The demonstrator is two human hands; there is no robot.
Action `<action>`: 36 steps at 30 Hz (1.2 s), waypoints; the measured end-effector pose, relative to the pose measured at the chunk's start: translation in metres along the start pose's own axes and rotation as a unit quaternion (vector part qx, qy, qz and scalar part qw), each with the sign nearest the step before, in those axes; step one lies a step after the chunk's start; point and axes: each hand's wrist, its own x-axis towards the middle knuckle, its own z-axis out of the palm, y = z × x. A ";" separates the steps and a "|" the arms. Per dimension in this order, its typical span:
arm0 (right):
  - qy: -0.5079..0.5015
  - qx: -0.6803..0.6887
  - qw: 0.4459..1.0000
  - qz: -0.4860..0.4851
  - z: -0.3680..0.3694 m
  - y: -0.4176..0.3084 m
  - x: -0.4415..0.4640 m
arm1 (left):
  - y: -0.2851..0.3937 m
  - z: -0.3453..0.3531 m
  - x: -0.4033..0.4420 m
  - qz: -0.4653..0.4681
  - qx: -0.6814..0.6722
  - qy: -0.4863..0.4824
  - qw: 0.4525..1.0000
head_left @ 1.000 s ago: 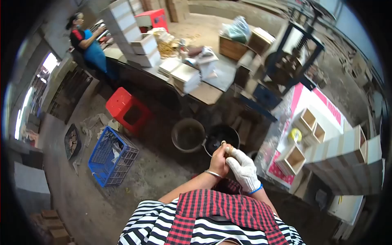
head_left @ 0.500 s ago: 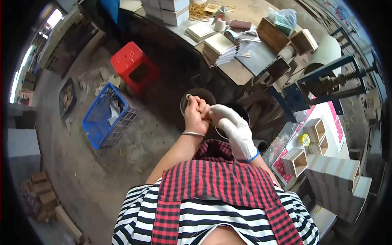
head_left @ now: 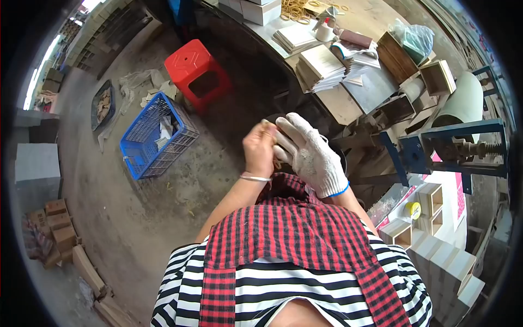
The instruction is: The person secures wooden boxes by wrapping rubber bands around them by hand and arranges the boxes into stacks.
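My left hand (head_left: 260, 148), bare with a bangle (head_left: 255, 177) at the wrist, is closed in front of my apron (head_left: 299, 234). Its fingertips are smeared by motion, and what they hold, if anything, cannot be made out. Right against it is my right hand (head_left: 316, 158), in a white knitted glove with a blue cuff edge. The gloved fingers are stretched out, pointing up and toward the left hand. A small tan bit shows low between the hands; its kind is unclear. Dark round containers behind the hands are mostly hidden.
A blue plastic crate (head_left: 143, 173) and a red stool (head_left: 190, 60) stand on the floor to the left. Ahead, a workbench holds stacked wooden panels (head_left: 324, 62) and a bottle (head_left: 325, 31). At right are a blue metal clamp frame (head_left: 447, 143) and open wooden boxes (head_left: 430, 199).
The gloved fingers have straightened and lifted. The small round pale end seen at my left fingertips before no longer shows clearly. My view has shifted slightly, moving the bench and crate in frame.
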 end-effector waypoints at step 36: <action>0.034 0.134 0.990 0.014 0.083 0.074 0.088 | 0.078 -0.108 0.121 -0.090 0.020 -0.243 0.966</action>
